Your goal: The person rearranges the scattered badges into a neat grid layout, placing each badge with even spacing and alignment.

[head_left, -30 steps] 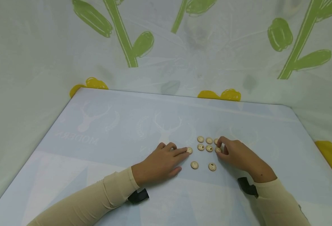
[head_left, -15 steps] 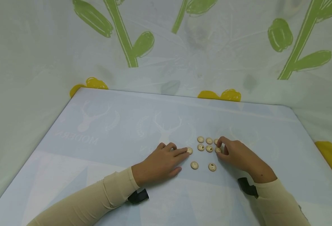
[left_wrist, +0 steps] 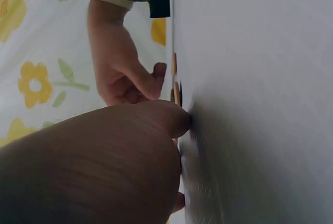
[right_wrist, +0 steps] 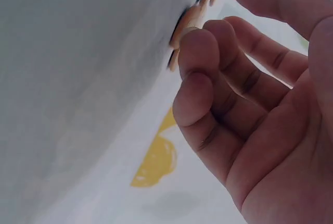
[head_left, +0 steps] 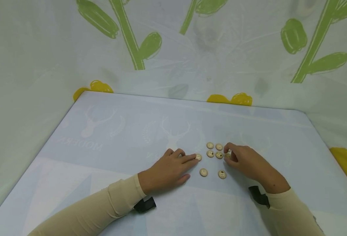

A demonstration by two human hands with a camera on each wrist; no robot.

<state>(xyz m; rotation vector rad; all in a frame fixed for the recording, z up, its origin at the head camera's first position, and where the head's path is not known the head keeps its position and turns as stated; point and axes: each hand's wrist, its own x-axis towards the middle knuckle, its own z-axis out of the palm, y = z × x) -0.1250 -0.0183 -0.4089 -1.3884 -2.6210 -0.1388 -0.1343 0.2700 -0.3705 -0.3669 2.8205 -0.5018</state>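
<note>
My left hand (head_left: 167,168) lies low over the table, its extended index finger on the edge of a round wooden disc (head_left: 199,157) with a drawn face. The right hand (head_left: 245,162) hovers at the right end of the rows, thumb and fingers bent but apart. Between them a wooden disc (head_left: 227,156) partly shows; the hand hides the rest. In the right wrist view its fingertips (right_wrist: 197,52) are close to several discs (right_wrist: 184,23) seen edge-on, and nothing is pinched. The left wrist view shows the left thumb (left_wrist: 177,120) near the surface.
Two rows of face discs (head_left: 210,153) lie between the hands. Nearer the person are two separate discs, one on the left (head_left: 203,172) and one on the right (head_left: 222,174). The pale blue table (head_left: 117,137) meets a flower-patterned curtain (head_left: 176,49) behind.
The right hand's fingers have shifted slightly left, now covering the far right disc and more of the one below it. My left hand has stayed in place.
</note>
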